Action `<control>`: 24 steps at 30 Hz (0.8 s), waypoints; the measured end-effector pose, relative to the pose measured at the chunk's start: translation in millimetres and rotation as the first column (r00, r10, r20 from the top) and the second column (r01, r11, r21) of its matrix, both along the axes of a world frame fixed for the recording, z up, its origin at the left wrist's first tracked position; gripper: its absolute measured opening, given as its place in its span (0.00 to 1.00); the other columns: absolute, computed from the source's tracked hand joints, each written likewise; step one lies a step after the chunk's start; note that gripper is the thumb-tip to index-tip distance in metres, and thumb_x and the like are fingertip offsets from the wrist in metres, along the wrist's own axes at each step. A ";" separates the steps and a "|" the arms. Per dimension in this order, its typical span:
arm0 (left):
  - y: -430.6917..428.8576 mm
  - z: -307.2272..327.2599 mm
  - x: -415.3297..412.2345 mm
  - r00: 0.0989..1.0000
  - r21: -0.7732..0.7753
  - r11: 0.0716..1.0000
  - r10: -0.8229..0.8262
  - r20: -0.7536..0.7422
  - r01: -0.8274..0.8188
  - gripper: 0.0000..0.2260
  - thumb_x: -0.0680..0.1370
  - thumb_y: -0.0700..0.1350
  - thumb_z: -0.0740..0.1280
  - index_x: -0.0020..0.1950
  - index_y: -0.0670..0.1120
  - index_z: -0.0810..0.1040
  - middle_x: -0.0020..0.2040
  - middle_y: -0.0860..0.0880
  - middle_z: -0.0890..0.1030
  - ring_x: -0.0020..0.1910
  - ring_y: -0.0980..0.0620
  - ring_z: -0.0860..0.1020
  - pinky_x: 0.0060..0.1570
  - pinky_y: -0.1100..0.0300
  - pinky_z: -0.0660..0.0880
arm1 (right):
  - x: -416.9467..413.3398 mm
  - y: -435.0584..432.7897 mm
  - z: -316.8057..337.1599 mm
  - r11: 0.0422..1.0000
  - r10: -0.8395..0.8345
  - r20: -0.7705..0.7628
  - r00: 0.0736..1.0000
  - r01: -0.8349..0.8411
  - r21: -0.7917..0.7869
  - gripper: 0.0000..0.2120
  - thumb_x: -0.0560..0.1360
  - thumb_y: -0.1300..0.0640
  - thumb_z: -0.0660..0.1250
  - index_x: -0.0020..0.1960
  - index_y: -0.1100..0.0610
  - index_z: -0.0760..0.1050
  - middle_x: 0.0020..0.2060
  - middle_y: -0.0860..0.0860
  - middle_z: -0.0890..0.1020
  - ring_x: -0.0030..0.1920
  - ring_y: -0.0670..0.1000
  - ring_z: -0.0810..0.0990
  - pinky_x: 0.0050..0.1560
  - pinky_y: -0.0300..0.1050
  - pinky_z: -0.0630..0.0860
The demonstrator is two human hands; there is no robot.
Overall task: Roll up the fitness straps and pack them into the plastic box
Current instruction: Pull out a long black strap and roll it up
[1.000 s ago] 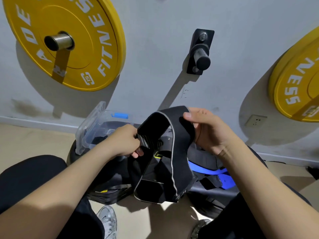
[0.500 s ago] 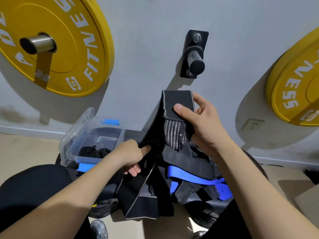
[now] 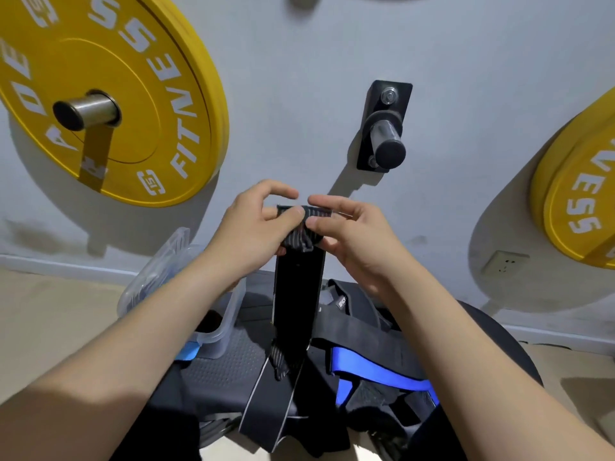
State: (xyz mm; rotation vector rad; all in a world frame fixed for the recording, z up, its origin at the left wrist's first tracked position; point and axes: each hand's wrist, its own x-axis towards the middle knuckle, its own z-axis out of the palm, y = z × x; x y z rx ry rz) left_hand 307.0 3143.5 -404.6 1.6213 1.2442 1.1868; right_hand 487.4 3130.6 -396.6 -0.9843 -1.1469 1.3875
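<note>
Early stage: left hand (image 3: 253, 224) and right hand (image 3: 352, 234) both pinch the top end of a black strap (image 3: 298, 294) held up with its tail hanging, roll barely begun; blue strap (image 3: 376, 371) lies loose near the open box (image 3: 219, 324), something dark already inside.

We've got a grey wall (image 3: 299, 61) carrying two yellow weight plates (image 3: 149, 78) (image 3: 579, 194), a black peg (image 3: 386, 141), a socket (image 3: 504, 266), over a beige floor (image 3: 50, 311).

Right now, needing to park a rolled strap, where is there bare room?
Bare: the textured pad between the plastic box and the hanging black strap; the beige floor left of the box. Crowded: right of that strap, around the blue strap.
</note>
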 end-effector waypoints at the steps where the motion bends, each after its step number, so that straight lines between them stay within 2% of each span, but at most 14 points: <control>1: 5.5 2.5 -1.1 0.995 0.057 0.998 0.036 -0.091 -0.030 0.05 0.81 0.49 0.72 0.55 0.58 0.83 0.38 0.44 0.87 0.38 0.47 0.87 0.40 0.47 0.86 | 1.0 3.4 2.2 1.000 -0.001 0.032 0.999 0.000 0.028 0.18 0.79 0.73 0.71 0.66 0.61 0.80 0.49 0.60 0.83 0.48 0.54 0.85 0.54 0.47 0.82; 3: 16.0 9.1 0.5 0.979 0.112 0.988 0.120 -0.166 -0.102 0.05 0.80 0.46 0.74 0.53 0.57 0.85 0.37 0.37 0.84 0.38 0.37 0.85 0.43 0.43 0.86 | 3.8 8.9 3.6 0.991 -0.044 0.206 0.978 0.017 0.131 0.20 0.77 0.71 0.74 0.67 0.57 0.80 0.46 0.53 0.86 0.43 0.50 0.85 0.47 0.45 0.81; 5: 24.4 12.8 4.6 0.985 0.076 0.987 0.146 -0.091 -0.139 0.05 0.80 0.46 0.75 0.54 0.55 0.84 0.38 0.36 0.85 0.40 0.35 0.85 0.45 0.39 0.86 | 7.0 14.7 1.4 0.973 -0.103 0.344 0.933 0.022 0.232 0.22 0.76 0.69 0.76 0.66 0.53 0.81 0.40 0.44 0.85 0.38 0.48 0.83 0.45 0.45 0.83; 8: 31.5 7.4 10.4 0.990 0.015 0.994 0.107 0.091 -0.109 0.07 0.82 0.43 0.75 0.57 0.52 0.83 0.41 0.44 0.89 0.43 0.46 0.89 0.41 0.50 0.87 | 11.9 27.0 -5.4 0.954 -0.147 0.367 0.919 0.033 0.298 0.21 0.75 0.67 0.78 0.65 0.52 0.82 0.30 0.39 0.77 0.33 0.45 0.75 0.42 0.41 0.79; 10: 33.0 0.4 10.0 0.975 -0.034 0.999 0.029 0.222 -0.022 0.07 0.83 0.39 0.73 0.58 0.49 0.84 0.47 0.45 0.89 0.47 0.48 0.89 0.44 0.56 0.85 | 14.1 34.4 -10.5 0.949 -0.151 0.339 0.929 0.040 0.313 0.20 0.75 0.67 0.79 0.64 0.54 0.83 0.29 0.39 0.76 0.33 0.44 0.74 0.42 0.38 0.77; 12: 34.5 -4.8 4.8 0.951 -0.062 0.996 -0.037 0.306 0.059 0.11 0.82 0.35 0.72 0.61 0.48 0.85 0.52 0.43 0.89 0.52 0.49 0.88 0.50 0.59 0.84 | 14.4 39.2 -14.8 0.953 -0.118 0.269 0.956 0.033 0.302 0.19 0.75 0.69 0.78 0.64 0.57 0.83 0.31 0.39 0.80 0.33 0.41 0.79 0.45 0.35 0.78; 15: 32.4 -8.4 -2.6 0.953 0.002 0.993 -0.111 0.282 0.115 0.20 0.79 0.29 0.74 0.65 0.49 0.84 0.57 0.44 0.88 0.55 0.53 0.88 0.54 0.62 0.82 | 12.0 45.0 -20.6 0.954 -0.106 0.183 0.977 0.048 0.296 0.20 0.74 0.71 0.78 0.63 0.58 0.83 0.35 0.41 0.84 0.37 0.43 0.83 0.49 0.36 0.81; 17: 30.4 -11.3 -3.0 0.961 0.063 0.992 -0.119 0.251 0.106 0.22 0.77 0.27 0.75 0.66 0.47 0.84 0.59 0.46 0.88 0.56 0.51 0.88 0.56 0.61 0.83 | 10.4 46.9 -24.9 0.950 -0.105 0.168 0.980 0.049 0.307 0.20 0.74 0.71 0.78 0.63 0.57 0.84 0.37 0.42 0.84 0.39 0.46 0.82 0.52 0.40 0.82; 21: 35.1 -13.6 -2.0 0.972 0.139 0.988 -0.101 0.212 0.072 0.23 0.74 0.26 0.76 0.65 0.45 0.84 0.59 0.48 0.87 0.55 0.50 0.88 0.57 0.59 0.84 | 7.4 48.9 -30.1 0.933 -0.168 0.246 0.954 0.074 0.353 0.19 0.73 0.68 0.81 0.62 0.54 0.85 0.40 0.48 0.82 0.41 0.50 0.77 0.54 0.50 0.84; 24: 39.2 -14.4 -2.0 0.991 0.183 0.982 -0.072 0.113 0.050 0.23 0.74 0.28 0.78 0.65 0.46 0.84 0.58 0.49 0.88 0.55 0.51 0.88 0.58 0.56 0.84 | 6.9 51.8 -33.1 0.892 -0.303 0.373 0.877 0.123 0.436 0.17 0.73 0.63 0.82 0.59 0.51 0.85 0.40 0.44 0.84 0.39 0.47 0.79 0.50 0.48 0.83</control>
